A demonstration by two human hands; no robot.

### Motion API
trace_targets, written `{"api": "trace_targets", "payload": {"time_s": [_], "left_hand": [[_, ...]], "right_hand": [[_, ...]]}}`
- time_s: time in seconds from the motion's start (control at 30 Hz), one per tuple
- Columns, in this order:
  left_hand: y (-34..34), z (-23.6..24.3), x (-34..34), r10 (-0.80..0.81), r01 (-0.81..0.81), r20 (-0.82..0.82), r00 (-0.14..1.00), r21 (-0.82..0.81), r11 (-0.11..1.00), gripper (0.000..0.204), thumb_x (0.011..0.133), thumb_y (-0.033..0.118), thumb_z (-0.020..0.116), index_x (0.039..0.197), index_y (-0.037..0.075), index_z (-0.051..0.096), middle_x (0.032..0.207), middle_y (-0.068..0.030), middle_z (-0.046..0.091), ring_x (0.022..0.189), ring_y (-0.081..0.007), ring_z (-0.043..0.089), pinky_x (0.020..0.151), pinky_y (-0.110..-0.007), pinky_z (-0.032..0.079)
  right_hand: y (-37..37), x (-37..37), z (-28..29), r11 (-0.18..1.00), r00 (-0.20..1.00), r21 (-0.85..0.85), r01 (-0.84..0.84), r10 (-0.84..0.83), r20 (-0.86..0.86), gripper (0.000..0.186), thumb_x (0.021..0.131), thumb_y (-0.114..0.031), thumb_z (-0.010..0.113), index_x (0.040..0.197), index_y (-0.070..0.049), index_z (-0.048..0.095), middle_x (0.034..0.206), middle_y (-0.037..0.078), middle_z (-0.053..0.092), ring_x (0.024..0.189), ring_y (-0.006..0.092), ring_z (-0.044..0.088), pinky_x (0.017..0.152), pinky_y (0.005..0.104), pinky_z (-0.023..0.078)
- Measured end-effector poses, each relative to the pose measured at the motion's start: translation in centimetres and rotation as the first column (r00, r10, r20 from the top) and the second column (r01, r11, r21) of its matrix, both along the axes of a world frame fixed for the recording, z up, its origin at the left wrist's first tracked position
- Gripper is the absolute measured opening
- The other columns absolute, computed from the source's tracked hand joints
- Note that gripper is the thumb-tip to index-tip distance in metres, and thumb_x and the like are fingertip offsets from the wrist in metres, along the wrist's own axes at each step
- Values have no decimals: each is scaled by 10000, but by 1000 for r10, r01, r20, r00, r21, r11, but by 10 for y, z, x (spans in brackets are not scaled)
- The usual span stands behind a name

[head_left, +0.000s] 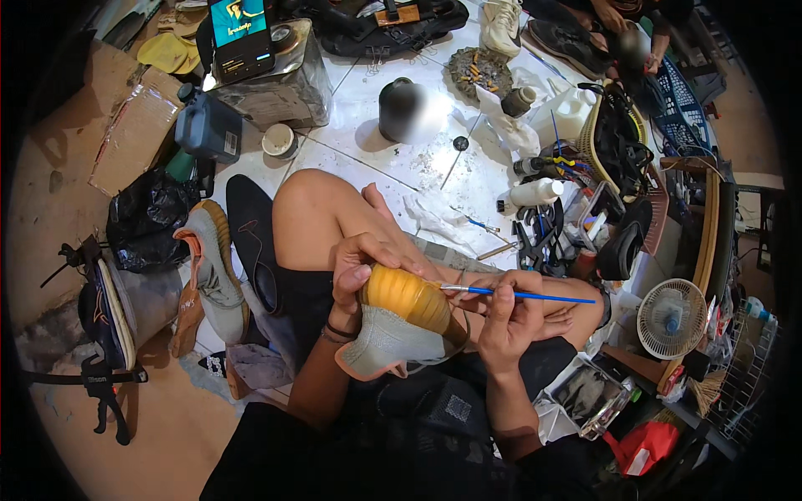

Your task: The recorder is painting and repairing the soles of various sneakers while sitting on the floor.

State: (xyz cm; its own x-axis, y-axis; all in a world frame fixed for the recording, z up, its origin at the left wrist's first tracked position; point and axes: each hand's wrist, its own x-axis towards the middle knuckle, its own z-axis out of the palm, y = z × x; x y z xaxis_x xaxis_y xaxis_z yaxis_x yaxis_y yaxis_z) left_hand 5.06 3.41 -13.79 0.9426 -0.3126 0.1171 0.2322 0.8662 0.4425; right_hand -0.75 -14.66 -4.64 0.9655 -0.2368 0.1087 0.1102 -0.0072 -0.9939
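Observation:
My left hand (361, 265) grips a grey knit sneaker (383, 338) over my lap, its fingers around the toe or heel end; I cannot tell which. The ribbed amber sole (405, 299) faces up and away from me, and a peach-coloured lining edge shows below. Between the fingertips of my right hand (511, 321) is a slim blue-handled paintbrush (535, 296), held nearly level. Its bristles lie at the sole's right edge; whether they touch is too small to tell. A similar grey sneaker (219, 280) with an amber sole leans among other shoes to my left.
On the white tiles stand a dark cup (399, 110), a blue-grey jug (207, 125) and a metal tin (292, 88) bearing a phone (241, 37). White bottles (537, 192), pliers and a basket (614, 138) crowd the right, beside a small fan (671, 319). Another person's hands (614, 17) show far right.

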Motion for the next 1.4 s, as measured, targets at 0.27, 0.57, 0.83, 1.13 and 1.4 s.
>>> {"api": "trace_targets", "payload": {"time_s": [0.27, 0.57, 0.83, 1.13, 1.4], "left_hand": [[-1, -11, -8, -6, -1, 96, 995, 77, 997, 357, 995, 370, 450, 1035, 19, 503, 961, -249, 631, 863, -386, 665, 803, -588, 564], [4, 8, -1, 162, -158, -118, 980, 39, 987, 378, 1050, 412, 338, 1253, 117, 457, 890, -187, 661, 684, -378, 658, 594, -482, 585], [2, 63, 37, 43, -21, 256, 966, -90, 996, 464, 1039, 480, 296, 1342, 174, 470, 925, -52, 705, 644, -273, 628, 550, -373, 513], [-20, 132, 84, -33, 225, 588, 808, -256, 940, 519, 1017, 499, 288, 1375, 165, 460, 1047, -105, 716, 739, -332, 695, 578, -441, 572], [-53, 170, 66, 108, 82, 604, 789, -279, 957, 454, 1026, 499, 355, 1278, 136, 460, 1037, -71, 721, 746, -258, 692, 570, -337, 553]], "right_hand": [[-15, -33, -17, 965, 996, 249, 85, -82, -24, 166, 1039, -136, 442, 1073, 26, 444, 950, 182, 600, 835, 249, 672, 775, 377, 590], [-50, -67, -60, 996, 984, 83, 25, -10, -179, 286, 1066, -186, 382, 1148, 35, 545, 1106, 191, 649, 1000, 270, 664, 911, 375, 542], [-31, -101, -63, 985, 988, 92, -149, 151, -18, 323, 1056, -205, 412, 1123, 45, 605, 1102, 155, 668, 1040, 225, 636, 978, 349, 468], [-89, -137, -26, 926, 991, 370, 74, -110, 77, 322, 1069, -271, 369, 1110, 12, 515, 1073, 234, 644, 790, 223, 659, 664, 296, 558], [-91, -91, 31, 998, 905, -47, 52, -28, 424, 396, 977, -305, 572, 1185, 32, 565, 1152, 217, 655, 1062, 302, 638, 962, 394, 475]]}}
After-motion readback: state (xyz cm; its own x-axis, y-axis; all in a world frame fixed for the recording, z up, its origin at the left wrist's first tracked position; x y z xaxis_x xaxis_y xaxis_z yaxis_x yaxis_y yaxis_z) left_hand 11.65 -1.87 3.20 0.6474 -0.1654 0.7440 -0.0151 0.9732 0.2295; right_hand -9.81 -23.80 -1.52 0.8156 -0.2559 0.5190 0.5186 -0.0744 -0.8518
